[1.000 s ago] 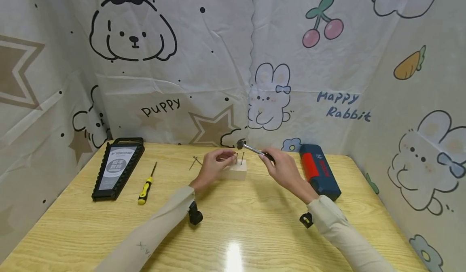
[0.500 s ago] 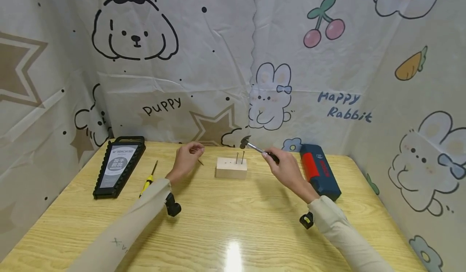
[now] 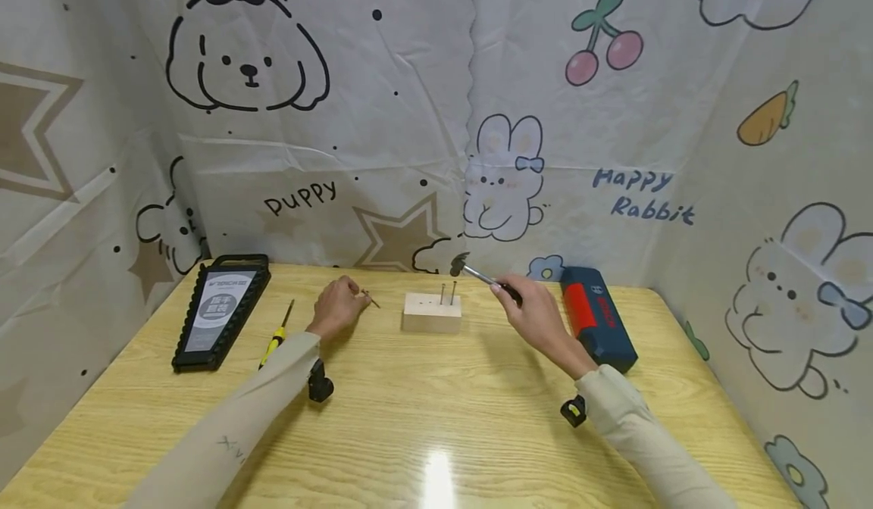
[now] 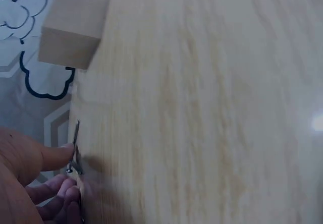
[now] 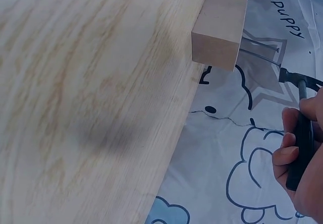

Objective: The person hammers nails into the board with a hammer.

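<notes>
My left hand (image 3: 336, 308) is low over the table at loose nails (image 4: 76, 135). Its thumb (image 4: 58, 157) overlaps one nail in the left wrist view, while the fingers (image 4: 45, 189) lie apart from the thumb on the near side. My right hand (image 3: 535, 313) grips the black handle of a small claw hammer (image 3: 480, 275), its dark head raised behind the block. Between the hands sits a pale wooden block (image 3: 432, 322) with small dark holes on top. Two nails (image 5: 260, 45) stand upright in its right part, near the hammer head.
A yellow and black screwdriver (image 3: 276, 339) lies left of my left hand, partly behind the sleeve. Farther left is a black tool holder (image 3: 220, 310) with a label. A blue and red case (image 3: 600, 318) lies right of my right hand. Printed cloth (image 3: 382, 138) hangs behind the table.
My left hand has moved left from the block to the loose nails, and its fingers have lowered beside them. The hammer has shifted slightly, then stayed raised behind the block.
</notes>
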`<state>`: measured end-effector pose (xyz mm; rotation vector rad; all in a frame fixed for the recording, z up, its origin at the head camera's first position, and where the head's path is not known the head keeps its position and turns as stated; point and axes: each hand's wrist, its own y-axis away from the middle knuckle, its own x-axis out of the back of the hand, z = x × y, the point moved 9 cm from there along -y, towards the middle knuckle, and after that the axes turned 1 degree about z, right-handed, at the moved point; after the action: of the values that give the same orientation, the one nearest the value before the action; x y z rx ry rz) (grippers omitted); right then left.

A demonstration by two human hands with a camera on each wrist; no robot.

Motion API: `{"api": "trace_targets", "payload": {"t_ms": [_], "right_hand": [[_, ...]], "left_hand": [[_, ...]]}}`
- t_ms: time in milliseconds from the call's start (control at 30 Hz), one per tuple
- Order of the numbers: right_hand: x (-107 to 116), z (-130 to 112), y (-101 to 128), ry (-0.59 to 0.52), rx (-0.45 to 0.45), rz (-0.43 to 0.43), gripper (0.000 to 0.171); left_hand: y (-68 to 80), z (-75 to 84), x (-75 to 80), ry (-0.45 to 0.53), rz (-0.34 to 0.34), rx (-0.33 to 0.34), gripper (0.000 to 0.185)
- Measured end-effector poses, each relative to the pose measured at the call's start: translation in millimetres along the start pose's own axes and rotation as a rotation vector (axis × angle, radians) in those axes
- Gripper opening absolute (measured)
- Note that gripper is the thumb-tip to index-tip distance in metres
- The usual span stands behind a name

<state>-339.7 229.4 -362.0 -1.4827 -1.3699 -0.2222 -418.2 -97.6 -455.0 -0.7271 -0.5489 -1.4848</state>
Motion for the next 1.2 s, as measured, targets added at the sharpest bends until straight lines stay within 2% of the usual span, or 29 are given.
{"api": "trace_targets", "payload": {"t_ms": [133,300,400,500,600,633,800,867,1000,1100,1200], "right_hand": [[1.8,1.4,1.6,0.023,-0.005,0.017,0.013],[-1.1,-1.4,1.8,0.019,0.0,0.021,0.013],[-2.4,-4.0,1.1,0.015,0.003,0.02,0.014],[-1.6,-5.4,0.7,0.013,0.002,0.022,0.014],[-0.9,-5.9,0.2,0.011,0.003,0.027,0.016],[-0.8,-6.2,0.1,0.01,0.004,0.029,0.016],[-3.0,-8.9,-0.2,0.004,0.011,0.024,0.018],[-4.2,-9.2,-0.1,0.005,0.009,0.017,0.018],[-3.4,-8.1,-0.4,0.001,0.0,0.016,0.02],[-3.5,-9.1,-2.1,-0.013,-0.001,0.019,0.019],[-6.0,-12.2,-4.8,-0.021,0.009,0.013,0.018]], "left_hand": [[-3.5,0.8,-4.9,-0.047,-0.04,0.006,0.021],[-6.1,0.5,-2.5,-0.045,-0.113,0.009,0.049],[-6.6,2.2,1.5,-0.01,-0.117,-0.011,0.049],[-4.8,11.4,4.7,0.038,-0.084,-0.068,0.037],[-1.0,26.9,7.0,0.122,-0.041,-0.128,0.016],[0.4,32.9,7.3,0.154,-0.031,-0.151,0.014],[2.9,59.7,2.8,0.351,-0.03,-0.236,0.023],[2.8,67.7,-1.7,0.428,-0.036,-0.234,0.021],[2.8,80.7,-14.5,0.583,-0.04,-0.177,0.016],[5.2,89.1,-21.2,0.669,-0.033,-0.16,0.014],[8.3,96.4,-24.7,0.702,-0.022,-0.179,0.013]]}}
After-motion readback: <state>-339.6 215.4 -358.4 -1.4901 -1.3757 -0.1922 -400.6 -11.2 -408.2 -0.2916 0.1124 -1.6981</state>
